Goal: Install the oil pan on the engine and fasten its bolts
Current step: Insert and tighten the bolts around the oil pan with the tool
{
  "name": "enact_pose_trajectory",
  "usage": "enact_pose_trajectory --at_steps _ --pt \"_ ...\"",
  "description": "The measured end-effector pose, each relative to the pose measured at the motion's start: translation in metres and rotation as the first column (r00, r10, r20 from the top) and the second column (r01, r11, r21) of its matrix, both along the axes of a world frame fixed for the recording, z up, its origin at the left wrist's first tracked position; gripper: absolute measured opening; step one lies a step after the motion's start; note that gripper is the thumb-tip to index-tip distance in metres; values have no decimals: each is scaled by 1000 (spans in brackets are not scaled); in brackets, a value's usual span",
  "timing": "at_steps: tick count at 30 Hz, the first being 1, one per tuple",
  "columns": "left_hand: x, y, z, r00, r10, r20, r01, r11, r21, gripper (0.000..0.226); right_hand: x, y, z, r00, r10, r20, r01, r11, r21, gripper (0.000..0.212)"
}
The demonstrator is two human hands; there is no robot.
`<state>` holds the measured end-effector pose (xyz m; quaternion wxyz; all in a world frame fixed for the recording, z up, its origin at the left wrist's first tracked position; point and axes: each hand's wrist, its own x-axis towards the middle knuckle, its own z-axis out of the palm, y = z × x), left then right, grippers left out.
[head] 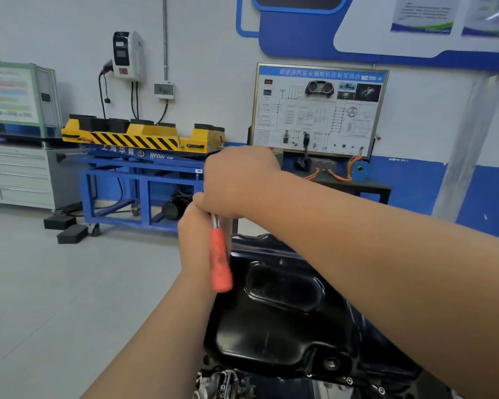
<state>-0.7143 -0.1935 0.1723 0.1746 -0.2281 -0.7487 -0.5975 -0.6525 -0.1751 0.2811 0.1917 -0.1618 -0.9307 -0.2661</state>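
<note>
The black oil pan (283, 321) sits on the engine (225, 384), bottom up, in the lower middle of the view. Small bolts (349, 380) show along its near flange. At the pan's far left corner my right hand (236, 182) grips the metal head end of a ratchet wrench (220, 260) from above. The wrench's red handle points down toward me, with no hand on it. My left hand (193, 237) is right beneath the right hand, behind the handle. Its fingers are hidden, as is whatever lies under both hands.
A blue steel stand (144, 185) carrying a yellow and black striped lift unit (139, 136) stands behind the engine. A training board (317, 110) on a dark table is at the back right. Grey drawer cabinets (18, 174) are at the left, with black blocks (69, 233) on the floor.
</note>
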Motion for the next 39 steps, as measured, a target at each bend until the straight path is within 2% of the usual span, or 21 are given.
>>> enact_pose_trajectory --at_steps 2,4,6,8,10,12,16,18,21,23,25,26,27,28,29,30,31,34,37,39 --pt "-1 -3 -4 999 -15 -50 18 997 70 34 0 -1 6 997 58 42 -59 998 8 31" --pt "0 -5 -8 990 -46 -134 62 992 113 26 5 1 16 982 143 119 -151 987 59 33" --pt "0 -3 -11 976 -81 -201 99 992 81 19 10 7 25 962 192 193 -223 963 151 35" --pt "1 -1 -12 968 -85 -234 100 994 51 23 13 13 29 946 211 245 -264 942 209 35" --pt "1 1 -11 975 -68 -213 82 995 58 25 13 16 25 947 244 209 -291 928 233 34" --pt "1 0 -10 986 -34 -164 49 995 92 23 9 16 18 967 239 90 -253 948 194 36" --pt "0 1 -6 1000 14 -28 -11 997 74 28 1 12 4 990 110 -85 -113 993 -22 39" --pt "1 -1 -6 993 4 -115 2 999 51 36 2 12 7 991 124 -41 -126 992 -31 39" --pt "-1 -4 -9 963 -110 -247 125 991 47 25 9 17 20 972 189 143 -198 979 54 31" --pt "-3 -3 -11 955 -136 -264 144 989 14 21 11 24 26 962 204 180 -221 972 79 26" --pt "-2 -1 -12 957 -158 -242 165 986 10 18 10 26 20 970 192 151 -186 981 -51 35" --pt "-1 0 -11 962 -165 -219 171 985 9 18 9 26 13 971 196 138 -163 963 -216 42" --pt "-1 0 -10 967 -163 -196 169 985 16 20 9 28 7 972 212 100 -150 891 -428 48" --pt "-2 0 -9 971 -157 -182 167 985 40 21 8 33 2 974 226 19 -167 772 -613 51" --pt "-5 0 -8 975 -148 -166 162 984 73 21 8 41 -2 969 233 -85 -220 651 -727 48" --pt "-8 -1 -7 979 -145 -145 160 982 99 22 8 51 -7 954 244 -175 -288 574 -767 40" --pt "-9 -2 -6 980 -151 -126 165 981 104 24 7 60 -12 939 264 -221 -336 559 -758 31" --pt "-10 1 -6 965 -253 -66 257 964 72 30 -5 72 -40 902 364 -230 -411 568 -713 27" --pt "-20 -1 -6 922 -381 69 377 924 56 19 -20 73 -64 861 308 -405 -508 480 -715 21" --pt "-28 -18 -5 900 -426 93 430 902 -27 19 -24 75 -70 828 298 -475 -559 495 -665 20"
